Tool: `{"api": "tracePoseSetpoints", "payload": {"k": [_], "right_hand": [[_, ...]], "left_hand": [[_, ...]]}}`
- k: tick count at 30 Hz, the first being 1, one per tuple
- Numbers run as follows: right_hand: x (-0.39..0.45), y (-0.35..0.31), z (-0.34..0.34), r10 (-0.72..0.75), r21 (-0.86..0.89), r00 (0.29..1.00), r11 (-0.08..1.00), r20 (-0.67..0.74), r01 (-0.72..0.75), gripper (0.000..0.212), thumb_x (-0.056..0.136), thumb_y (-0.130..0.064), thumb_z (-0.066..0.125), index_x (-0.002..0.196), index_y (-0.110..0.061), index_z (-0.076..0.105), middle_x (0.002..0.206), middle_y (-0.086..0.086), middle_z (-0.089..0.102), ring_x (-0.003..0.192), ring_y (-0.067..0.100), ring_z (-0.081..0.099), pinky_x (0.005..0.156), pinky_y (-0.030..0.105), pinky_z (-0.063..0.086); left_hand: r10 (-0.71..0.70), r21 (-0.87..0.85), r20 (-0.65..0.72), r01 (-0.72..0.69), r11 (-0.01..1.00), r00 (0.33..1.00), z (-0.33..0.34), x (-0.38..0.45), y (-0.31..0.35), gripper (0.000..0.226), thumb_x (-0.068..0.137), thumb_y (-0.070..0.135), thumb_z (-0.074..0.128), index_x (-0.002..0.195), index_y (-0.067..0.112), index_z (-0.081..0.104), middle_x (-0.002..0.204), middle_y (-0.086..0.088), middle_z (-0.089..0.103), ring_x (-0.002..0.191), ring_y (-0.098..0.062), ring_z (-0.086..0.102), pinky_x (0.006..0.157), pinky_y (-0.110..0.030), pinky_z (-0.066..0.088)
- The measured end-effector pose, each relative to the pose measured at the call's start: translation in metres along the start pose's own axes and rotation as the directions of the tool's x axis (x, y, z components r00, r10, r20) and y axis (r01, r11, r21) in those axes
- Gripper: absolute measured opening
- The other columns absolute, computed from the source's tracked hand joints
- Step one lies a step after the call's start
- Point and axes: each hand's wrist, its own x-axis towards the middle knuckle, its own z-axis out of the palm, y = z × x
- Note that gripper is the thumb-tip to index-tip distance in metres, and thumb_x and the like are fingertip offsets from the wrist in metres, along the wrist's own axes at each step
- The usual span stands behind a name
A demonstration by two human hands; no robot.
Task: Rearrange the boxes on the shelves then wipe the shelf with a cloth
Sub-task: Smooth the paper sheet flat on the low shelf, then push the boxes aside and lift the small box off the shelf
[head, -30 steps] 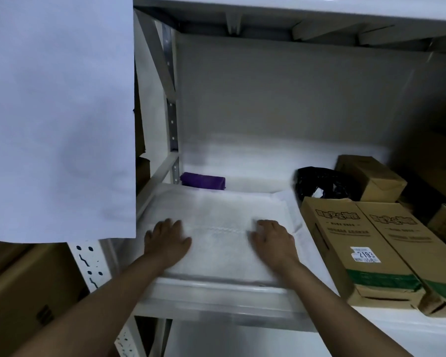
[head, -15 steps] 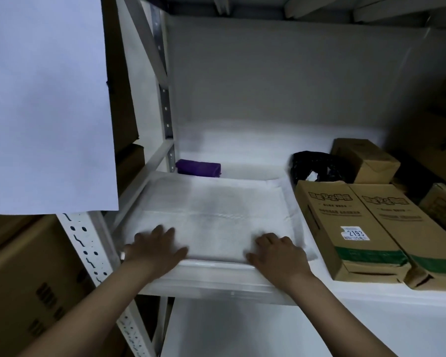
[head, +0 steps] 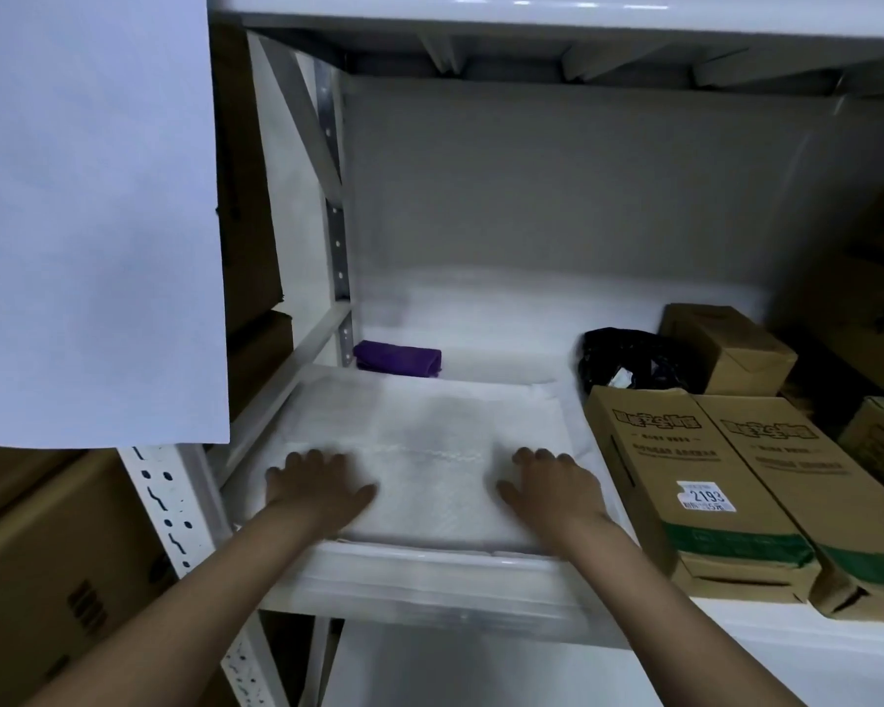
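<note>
My left hand point(head: 313, 491) and right hand point(head: 552, 489) press flat, fingers straight, on the white padded sheet point(head: 424, 441), steadying it on the white metal shelf point(head: 430, 584).

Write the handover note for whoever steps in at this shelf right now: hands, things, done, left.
Left hand: flat, fingers straight, pressing on the white padded sheet.
Right hand: the same, flat on the sheet's right part.
The sheet lies on the left half of the shelf, near the front edge.
Purple cloth: folded, behind the sheet by the left upright, untouched.
Two long cardboard boxes lie side by side to the right; a smaller box and a black bag sit behind them.
Done: the left half of the shelf holds no boxes.
Left: pick up the cloth and wipe the shelf.
</note>
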Motion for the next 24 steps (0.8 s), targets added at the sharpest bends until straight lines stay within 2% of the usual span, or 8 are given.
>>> {"api": "tracePoseSetpoints", "payload": {"k": [3, 5, 8, 13, 17, 19, 21, 24], "right_hand": [[0.023, 0.0, 0.012, -0.037, 0.107, 0.996, 0.994, 0.083, 0.028, 0.065, 0.095, -0.058, 0.034, 0.15, -0.025, 0.022, 0.156, -0.001, 0.021, 0.143, 0.026, 0.019, 0.109, 0.042, 0.026], [0.033, -0.001, 0.022, -0.033, 0.085, 0.989, 0.996, 0.144, 0.021, 0.07, 0.093, -0.063, 0.028, 0.152, -0.028, 0.012, 0.16, -0.005, 0.003, 0.147, 0.027, 0.002, 0.114, 0.051, 0.015], [0.039, -0.001, 0.033, -0.021, 0.024, 0.99, 1.0, 0.143, 0.018, 0.072, 0.093, -0.066, 0.023, 0.152, -0.028, 0.007, 0.161, -0.003, -0.003, 0.147, 0.03, -0.002, 0.114, 0.054, 0.011], [0.04, -0.001, 0.034, -0.011, 0.039, 0.99, 0.999, 0.14, 0.006, 0.071, 0.093, -0.065, 0.023, 0.153, -0.028, 0.007, 0.161, -0.002, -0.003, 0.147, 0.029, -0.002, 0.114, 0.052, 0.01], [0.041, 0.0, 0.016, 0.026, 0.214, 0.998, 0.976, 0.052, -0.036, 0.065, 0.093, -0.062, 0.032, 0.146, -0.024, 0.03, 0.152, 0.001, 0.029, 0.14, 0.025, 0.024, 0.108, 0.043, 0.026], [0.043, 0.006, -0.002, 0.035, 0.243, 0.999, 0.97, -0.015, -0.03, 0.058, 0.095, -0.057, 0.036, 0.143, -0.024, 0.036, 0.145, 0.002, 0.04, 0.134, 0.024, 0.034, 0.103, 0.039, 0.032], [0.046, 0.018, -0.018, 0.067, 0.243, 0.995, 0.969, -0.072, -0.048, 0.052, 0.096, -0.051, 0.039, 0.141, -0.024, 0.04, 0.141, 0.002, 0.044, 0.13, 0.023, 0.039, 0.102, 0.037, 0.037], [0.044, 0.043, -0.032, 0.166, 0.283, 0.979, 0.95, -0.114, -0.129, 0.044, 0.097, -0.044, 0.041, 0.137, -0.026, 0.045, 0.139, 0.001, 0.047, 0.128, 0.022, 0.043, 0.099, 0.034, 0.041]], "left_hand": [[0.128, -0.089, -0.004, -0.128, 0.988, 0.992, 0.001, 0.014, 0.011, 0.067, 0.09, 0.067, 0.027, 0.146, 0.031, 0.02, 0.156, -0.004, 0.016, 0.143, -0.03, 0.013, 0.111, -0.053, 0.016], [0.128, -0.123, 0.046, -0.121, 0.985, 0.991, 0.006, 0.02, 0.017, 0.071, 0.091, 0.068, 0.023, 0.151, 0.035, 0.004, 0.16, 0.001, -0.007, 0.146, -0.029, -0.01, 0.114, -0.055, 0.001], [0.094, -0.134, 0.085, -0.082, 0.988, 0.992, 0.015, 0.028, 0.017, 0.074, 0.089, 0.073, 0.018, 0.15, 0.039, -0.006, 0.158, 0.001, -0.018, 0.144, -0.029, -0.019, 0.114, -0.058, -0.004], [0.074, -0.143, 0.124, -0.056, 0.988, 0.99, 0.019, 0.037, 0.017, 0.075, 0.088, 0.074, 0.017, 0.149, 0.04, -0.01, 0.158, 0.001, -0.019, 0.145, -0.029, -0.016, 0.112, -0.058, -0.004], [0.085, -0.174, 0.112, -0.064, 0.983, 0.99, 0.001, 0.05, 0.029, 0.075, 0.09, 0.069, 0.024, 0.152, 0.031, 0.007, 0.16, -0.002, -0.003, 0.146, -0.027, -0.005, 0.115, -0.052, 0.003], [0.153, -0.25, 0.057, -0.134, 0.959, 0.987, -0.015, 0.054, 0.047, 0.074, 0.092, 0.064, 0.03, 0.152, 0.026, 0.011, 0.16, -0.003, 0.005, 0.147, -0.024, 0.004, 0.118, -0.045, 0.008], [0.247, -0.38, 0.011, -0.224, 0.897, 0.969, -0.03, 0.056, 0.075, 0.071, 0.092, 0.059, 0.038, 0.15, 0.023, 0.021, 0.157, -0.005, 0.02, 0.143, -0.024, 0.023, 0.116, -0.04, 0.023], [0.346, -0.576, 0.035, -0.264, 0.774, 0.938, -0.044, 0.05, 0.121, 0.068, 0.093, 0.052, 0.045, 0.149, 0.02, 0.025, 0.152, -0.008, 0.03, 0.136, -0.026, 0.036, 0.11, -0.038, 0.033]]}}
